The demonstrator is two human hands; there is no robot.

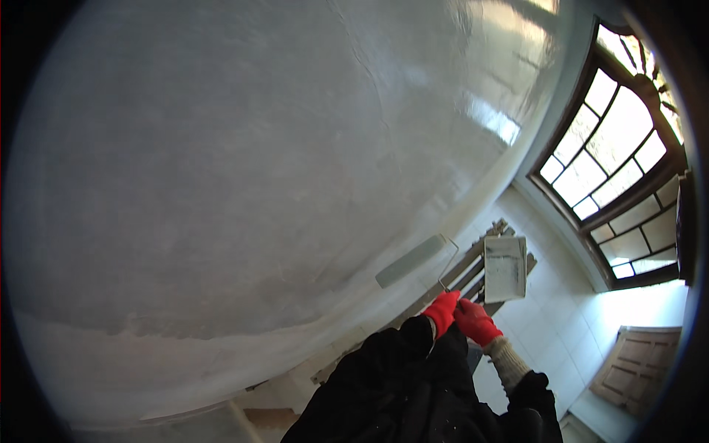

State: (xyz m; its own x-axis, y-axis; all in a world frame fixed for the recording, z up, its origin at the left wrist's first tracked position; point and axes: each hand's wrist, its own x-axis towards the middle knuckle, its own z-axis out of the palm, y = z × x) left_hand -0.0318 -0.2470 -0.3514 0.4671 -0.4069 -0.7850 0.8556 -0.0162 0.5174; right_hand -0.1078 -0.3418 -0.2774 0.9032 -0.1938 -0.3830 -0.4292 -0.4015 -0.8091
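Note:
Both my hands wear red gloves and are closed on a paint roller's handle at lower centre. My left hand (443, 311) is higher on it, with my right hand (474, 323) just beside and below. The pale roller (410, 260) lies along the lower right part of a large grey plastered surface (244, 162), which has a glossy, wet-looking area at top right; whether the roller touches it I cannot tell. A pale rectangular tray (504, 269) with smudges inside rests on wooden slats (465, 275) just right of the roller.
A dark-framed window (602, 151) with many panes fills the upper right. A white tiled floor (554, 332) shows far below the slats. A brown panelled wooden door (635, 362) is at lower right. More boards and a brown piece (269, 417) show at lower centre.

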